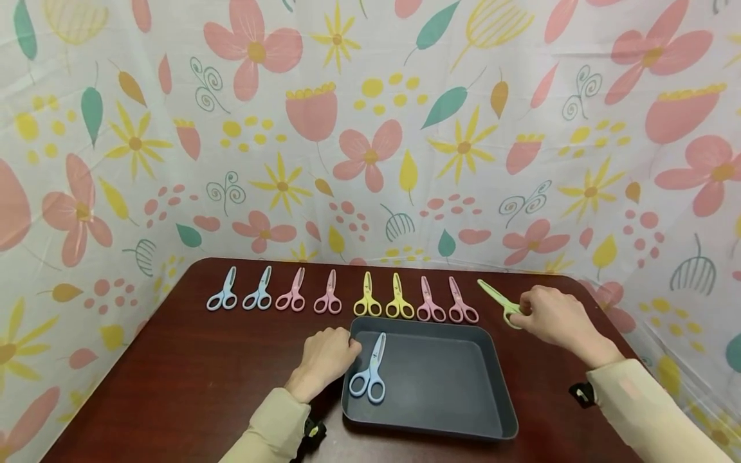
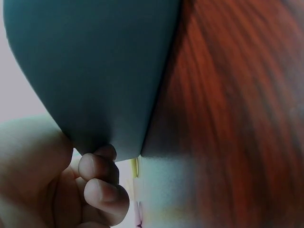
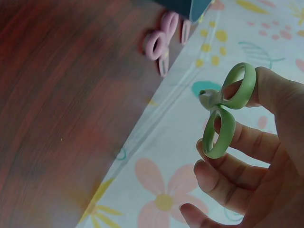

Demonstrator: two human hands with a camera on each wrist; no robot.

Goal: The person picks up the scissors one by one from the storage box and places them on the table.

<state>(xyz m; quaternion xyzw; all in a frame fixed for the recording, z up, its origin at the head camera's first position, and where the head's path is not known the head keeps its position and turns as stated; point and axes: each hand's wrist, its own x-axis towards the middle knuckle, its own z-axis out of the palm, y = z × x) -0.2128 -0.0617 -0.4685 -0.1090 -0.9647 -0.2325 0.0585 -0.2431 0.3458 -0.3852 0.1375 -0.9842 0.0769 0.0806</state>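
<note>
My right hand [image 1: 554, 316] holds light green scissors [image 1: 494, 292] by their handle loops, the blades pointing away to the left. In the right wrist view the thumb and fingers are on the green loops [image 3: 222, 135]. At the dark grey tray [image 1: 442, 379] my left hand [image 1: 327, 357] grips the far left corner, its fingers curled at the wall, as the left wrist view shows on the tray's side [image 2: 102, 71]. Inside the tray, along its left side, lies one pair of light blue scissors [image 1: 372, 373], blades pointing away.
Behind the tray a row of scissors runs across the brown table [image 1: 231, 366]: blue scissors [image 1: 226, 292] at left, pink scissors [image 1: 330, 296], yellow scissors [image 1: 367, 299], then more pink scissors [image 1: 428, 303]. A flower-patterned cloth [image 1: 370, 212] hangs behind the table.
</note>
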